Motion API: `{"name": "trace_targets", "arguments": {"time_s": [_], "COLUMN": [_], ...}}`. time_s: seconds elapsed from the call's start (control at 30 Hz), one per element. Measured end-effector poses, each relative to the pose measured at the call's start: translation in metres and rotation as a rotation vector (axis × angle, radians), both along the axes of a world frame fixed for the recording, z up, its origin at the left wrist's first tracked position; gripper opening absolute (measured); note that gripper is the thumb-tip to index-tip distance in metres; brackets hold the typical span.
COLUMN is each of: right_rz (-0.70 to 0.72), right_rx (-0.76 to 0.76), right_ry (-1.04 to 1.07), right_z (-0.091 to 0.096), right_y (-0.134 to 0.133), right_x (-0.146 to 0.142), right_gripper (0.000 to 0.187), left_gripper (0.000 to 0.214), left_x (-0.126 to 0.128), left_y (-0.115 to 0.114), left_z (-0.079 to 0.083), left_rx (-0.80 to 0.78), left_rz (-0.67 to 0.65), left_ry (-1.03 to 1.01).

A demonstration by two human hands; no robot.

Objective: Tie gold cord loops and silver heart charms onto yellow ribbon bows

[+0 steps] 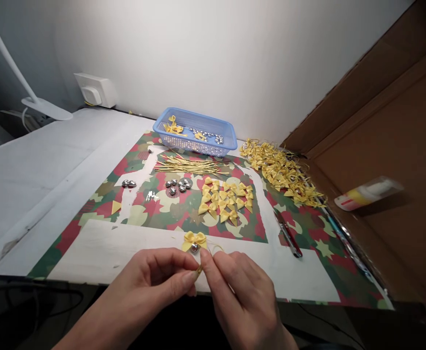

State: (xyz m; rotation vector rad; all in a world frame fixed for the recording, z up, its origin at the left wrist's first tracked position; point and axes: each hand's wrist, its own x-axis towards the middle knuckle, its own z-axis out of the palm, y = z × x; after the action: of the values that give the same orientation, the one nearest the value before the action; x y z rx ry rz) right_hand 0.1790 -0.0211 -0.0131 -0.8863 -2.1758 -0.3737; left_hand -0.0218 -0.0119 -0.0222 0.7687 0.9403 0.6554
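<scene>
My left hand [162,282] and my right hand [240,291] meet at the table's near edge, both pinching a thin gold tie [199,269] between fingertips. The tie runs up to a yellow ribbon bow [194,239] with a small silver heart bead under it, just above my fingers. A loop of gold thread [217,249] shows beside the bow. Beyond lie a cluster of loose yellow bows [225,198], several silver beads [178,185] and a bundle of gold ties [189,166].
A blue basket [194,130] with bows and beads stands at the back. A heap of finished yellow bows [282,172] lies at the right. Tweezers [289,234] rest right of the bows. A glue bottle [366,193] lies on cardboard. A lamp base [47,108] is far left.
</scene>
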Motion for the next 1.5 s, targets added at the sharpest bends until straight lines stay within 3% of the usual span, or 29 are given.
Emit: {"name": "trace_targets", "arguments": {"time_s": [0.17, 0.47, 0.9, 1.0, 1.13, 1.27, 1.33, 1.5], "right_rz": [-0.012, -0.02, -0.033, 0.002, 0.069, 0.087, 0.139, 0.187], "right_rx": [0.009, 0.02, 0.057, 0.003, -0.368, -0.726, -0.787, -0.745], "right_ry": [-0.001, -0.02, -0.039, 0.02, 0.288, 0.422, 0.439, 0.387], "right_z": [0.001, -0.001, 0.0, -0.003, 0.003, 0.016, 0.017, 0.01], "right_y": [-0.002, -0.002, -0.001, -0.003, -0.007, -0.007, -0.004, 0.003], "right_x": [-0.001, 0.0, -0.002, 0.002, 0.011, 0.015, 0.013, 0.006], "right_gripper": [0.023, 0.02, 0.021, 0.023, 0.036, 0.033, 0.034, 0.025], "left_gripper": [0.046, 0.035, 0.034, 0.032, 0.029, 0.027, 0.025, 0.025], "left_x": [-0.001, -0.004, 0.001, 0.002, 0.002, -0.001, -0.002, 0.001], "left_y": [0.001, 0.0, 0.0, 0.002, 0.001, -0.001, -0.003, -0.004], "left_z": [-0.001, -0.009, -0.004, -0.001, 0.007, 0.008, 0.008, 0.01], "left_rx": [0.022, 0.025, 0.05, 0.084, 0.292, 0.596, 0.709, 0.952], "left_rz": [-0.04, -0.066, -0.103, -0.11, -0.064, -0.021, -0.04, -0.025], "left_ry": [0.009, -0.031, -0.048, -0.047, 0.191, 0.476, 0.522, 0.608]}}
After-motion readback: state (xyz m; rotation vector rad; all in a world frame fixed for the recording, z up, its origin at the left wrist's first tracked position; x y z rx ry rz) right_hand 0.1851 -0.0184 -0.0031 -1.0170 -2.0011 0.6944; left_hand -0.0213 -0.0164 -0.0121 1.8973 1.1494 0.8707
